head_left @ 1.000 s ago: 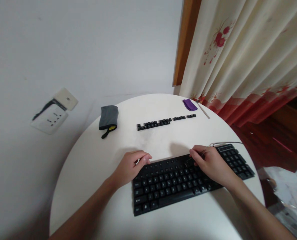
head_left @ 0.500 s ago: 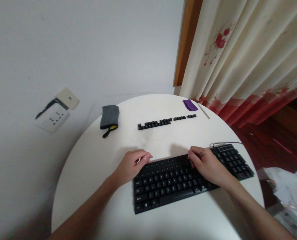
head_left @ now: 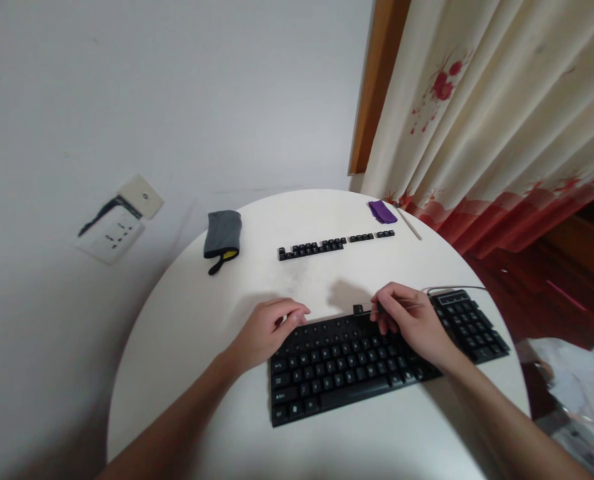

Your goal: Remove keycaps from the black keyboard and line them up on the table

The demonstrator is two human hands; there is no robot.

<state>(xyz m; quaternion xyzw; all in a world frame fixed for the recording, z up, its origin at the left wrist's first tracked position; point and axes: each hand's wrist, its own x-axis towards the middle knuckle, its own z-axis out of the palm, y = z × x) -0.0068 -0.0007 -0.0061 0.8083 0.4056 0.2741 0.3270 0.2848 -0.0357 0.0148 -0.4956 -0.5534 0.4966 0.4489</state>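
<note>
A black keyboard lies at a slant on the round white table, its upper rows showing bare spots without keycaps. My left hand is closed at its top left edge, thumb and curled fingers together against it. Over the upper right part of the main keys, my right hand pinches a thin wire keycap puller. One black keycap sits at the puller's end, just above the keyboard's back edge. Farther back, loose keycaps are lined up in short rows on the table.
A grey pouch with a black loop stands at the back left. At the back right lie a folded purple cloth and a thin pale stick. The keyboard's cable runs off the right side, near the curtain.
My right hand has lifted and turned slightly, and a keycap now shows at the wire puller's end. My left hand stays at the keyboard's edge. The view has shifted a little.
</note>
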